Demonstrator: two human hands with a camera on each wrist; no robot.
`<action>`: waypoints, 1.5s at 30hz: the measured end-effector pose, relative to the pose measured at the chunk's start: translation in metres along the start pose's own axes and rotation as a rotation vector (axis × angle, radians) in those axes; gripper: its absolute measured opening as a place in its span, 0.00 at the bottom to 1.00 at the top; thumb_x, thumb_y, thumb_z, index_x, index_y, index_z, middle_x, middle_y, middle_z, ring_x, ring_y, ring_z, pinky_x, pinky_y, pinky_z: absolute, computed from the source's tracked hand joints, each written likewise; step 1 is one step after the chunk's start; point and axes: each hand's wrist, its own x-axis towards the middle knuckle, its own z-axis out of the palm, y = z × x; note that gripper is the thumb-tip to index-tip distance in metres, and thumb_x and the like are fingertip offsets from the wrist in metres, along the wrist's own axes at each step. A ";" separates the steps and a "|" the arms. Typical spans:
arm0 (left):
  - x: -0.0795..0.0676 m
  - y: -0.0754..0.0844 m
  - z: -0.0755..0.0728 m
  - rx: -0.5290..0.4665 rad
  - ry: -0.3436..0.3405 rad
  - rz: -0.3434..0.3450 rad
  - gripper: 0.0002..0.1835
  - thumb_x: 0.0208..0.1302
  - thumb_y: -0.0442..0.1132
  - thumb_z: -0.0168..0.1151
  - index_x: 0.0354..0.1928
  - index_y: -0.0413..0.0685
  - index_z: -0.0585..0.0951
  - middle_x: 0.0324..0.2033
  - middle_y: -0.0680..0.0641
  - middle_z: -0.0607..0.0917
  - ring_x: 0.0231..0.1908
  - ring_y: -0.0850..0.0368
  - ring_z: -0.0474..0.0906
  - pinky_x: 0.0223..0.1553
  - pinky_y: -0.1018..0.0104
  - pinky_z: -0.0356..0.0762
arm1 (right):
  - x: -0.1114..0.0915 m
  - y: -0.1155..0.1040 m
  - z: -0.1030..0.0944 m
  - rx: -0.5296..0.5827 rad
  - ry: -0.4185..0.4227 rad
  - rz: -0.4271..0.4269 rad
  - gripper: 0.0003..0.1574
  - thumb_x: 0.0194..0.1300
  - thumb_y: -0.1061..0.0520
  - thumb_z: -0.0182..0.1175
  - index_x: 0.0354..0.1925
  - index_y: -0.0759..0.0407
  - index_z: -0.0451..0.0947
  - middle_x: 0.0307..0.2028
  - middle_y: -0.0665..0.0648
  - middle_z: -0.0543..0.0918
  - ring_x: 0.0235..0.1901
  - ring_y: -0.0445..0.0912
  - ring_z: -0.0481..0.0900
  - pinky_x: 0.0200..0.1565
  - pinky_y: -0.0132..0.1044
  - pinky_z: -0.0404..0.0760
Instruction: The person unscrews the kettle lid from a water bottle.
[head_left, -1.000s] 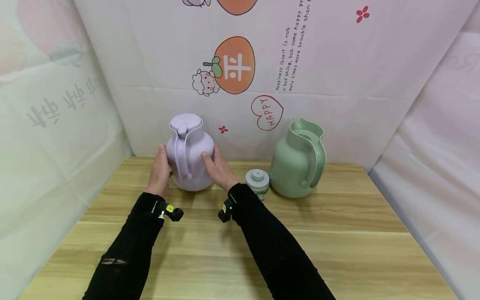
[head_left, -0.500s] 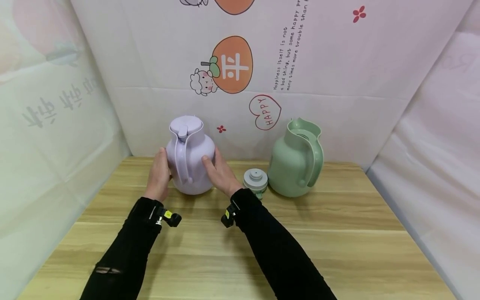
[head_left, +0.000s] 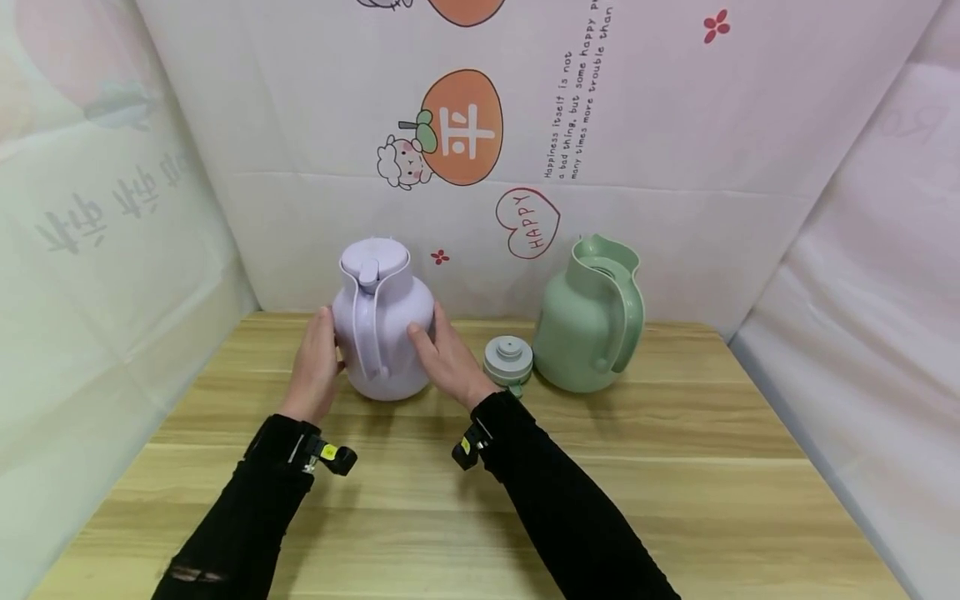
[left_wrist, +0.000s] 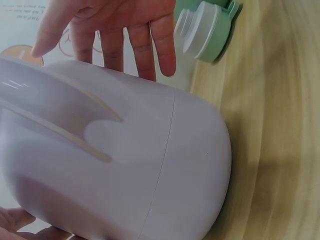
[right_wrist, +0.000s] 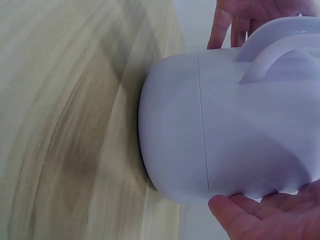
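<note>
Left of the frame's middle, a lilac jug (head_left: 397, 354) is standing upright between two hands, its handle (head_left: 365, 333) facing the camera; whether its base is touching the wooden table (head_left: 420, 517) or hovering just above, I cannot tell. The left hand (head_left: 311, 371) is resting along the jug's left side, fingers extending past it and partly hidden. The right hand (head_left: 453, 362) is pressing the right side — fingers spread and mostly straight, thumb lying toward the front. Right of centre, a green jug (head_left: 573, 333) is standing upright, and a grey-and-green stopper (head_left: 508, 354) is sitting just beside its lower left.
</note>
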 end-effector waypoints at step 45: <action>-0.060 0.005 0.011 0.058 -0.092 0.061 0.41 0.80 0.68 0.26 0.84 0.52 0.47 0.81 0.43 0.52 0.80 0.41 0.52 0.70 0.26 0.58 | -0.062 -0.007 -0.008 -0.023 0.011 -0.117 0.43 0.82 0.38 0.46 0.83 0.50 0.45 0.75 0.57 0.67 0.73 0.47 0.68 0.71 0.47 0.71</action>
